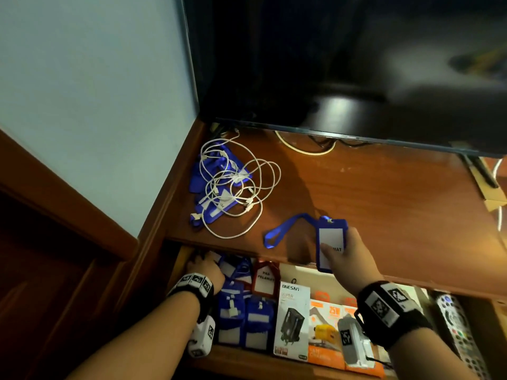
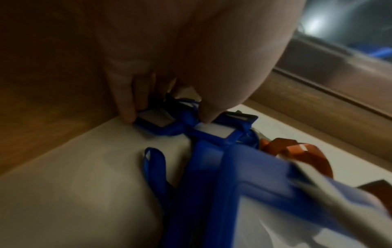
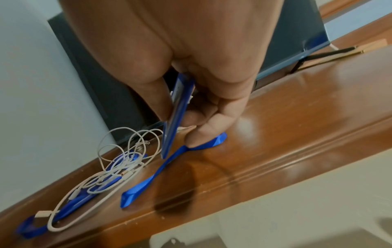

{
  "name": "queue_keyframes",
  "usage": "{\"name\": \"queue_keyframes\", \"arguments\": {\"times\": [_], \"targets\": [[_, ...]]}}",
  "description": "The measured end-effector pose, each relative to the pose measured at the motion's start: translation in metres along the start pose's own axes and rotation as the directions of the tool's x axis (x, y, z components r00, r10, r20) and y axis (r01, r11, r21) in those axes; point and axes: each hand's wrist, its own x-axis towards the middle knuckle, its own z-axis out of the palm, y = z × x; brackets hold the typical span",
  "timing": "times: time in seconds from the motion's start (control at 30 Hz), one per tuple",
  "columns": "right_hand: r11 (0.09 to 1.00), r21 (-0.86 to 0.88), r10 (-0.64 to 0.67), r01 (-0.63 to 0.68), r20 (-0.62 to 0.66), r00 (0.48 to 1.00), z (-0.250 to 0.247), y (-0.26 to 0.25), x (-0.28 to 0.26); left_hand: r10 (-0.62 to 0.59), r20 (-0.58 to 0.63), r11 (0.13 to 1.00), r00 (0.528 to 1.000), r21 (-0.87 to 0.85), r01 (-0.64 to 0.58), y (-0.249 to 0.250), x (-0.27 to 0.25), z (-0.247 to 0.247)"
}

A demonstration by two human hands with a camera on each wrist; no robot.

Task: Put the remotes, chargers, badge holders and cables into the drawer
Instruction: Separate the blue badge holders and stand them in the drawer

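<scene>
My right hand [image 1: 333,252] pinches a blue badge holder [image 1: 330,242] by its lower end above the cabinet's front edge. Its blue lanyard [image 3: 169,166] trails on the wooden top. In the right wrist view the thumb and fingers [image 3: 192,139] clamp the holder [image 3: 176,117] edge-on. My left hand [image 1: 203,266] reaches into the open drawer [image 1: 181,259] at its back left corner, and its finger and thumb [image 2: 207,115] pinch a small blue badge holder [image 2: 153,118] lying there. A tangle of white cables [image 1: 241,182] lies over more blue badge holders [image 1: 197,176] on the top.
The drawer holds several blue badge holders [image 1: 258,322], a red one [image 1: 264,278], a white charger box [image 1: 293,319], orange boxes [image 1: 325,330] and a grey remote [image 1: 458,330]. A TV [image 1: 343,64] stands at the back of the cabinet top [image 1: 384,193]. A wall is to the left.
</scene>
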Motion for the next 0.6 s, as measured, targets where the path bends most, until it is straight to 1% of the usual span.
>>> {"name": "queue_keyframes", "arguments": {"times": [0.07, 0.13, 0.17, 0.27, 0.43, 0.53, 0.6], "targets": [[1.0, -0.007, -0.017, 0.017, -0.008, 1.0, -0.004, 0.003, -0.007, 0.011, -0.003, 1.0, 1.0, -0.004, -0.011, -0.002, 0.012, 0.005], [1.0, -0.011, -0.025, 0.024, -0.012, 1.0, -0.006, 0.008, -0.013, -0.032, 0.004, 0.998, 0.999, -0.061, 0.033, -0.006, 0.023, 0.012], [1.0, -0.013, -0.021, 0.02, -0.013, 1.0, -0.007, 0.011, -0.016, -0.033, 0.012, 0.995, 0.999, -0.093, 0.034, -0.006, 0.025, 0.014], [1.0, -0.029, 0.002, -0.002, 0.007, 1.0, -0.006, 0.016, -0.021, 0.025, 0.052, 0.982, 0.998, -0.189, -0.015, -0.003, 0.025, 0.007], [0.999, -0.04, -0.006, 0.009, 0.063, 0.998, -0.004, 0.017, -0.025, 0.045, 0.025, 0.935, 0.999, -0.352, -0.034, 0.0, 0.032, 0.003], [0.999, -0.041, -0.021, 0.025, 0.085, 0.996, -0.004, 0.014, -0.025, 0.005, -0.002, 0.888, 1.0, -0.459, -0.005, -0.001, 0.033, 0.007], [0.999, -0.035, -0.034, 0.038, 0.092, 0.995, -0.005, 0.011, -0.023, -0.027, -0.005, 0.865, 1.0, -0.501, 0.021, -0.004, 0.035, 0.009]]}}
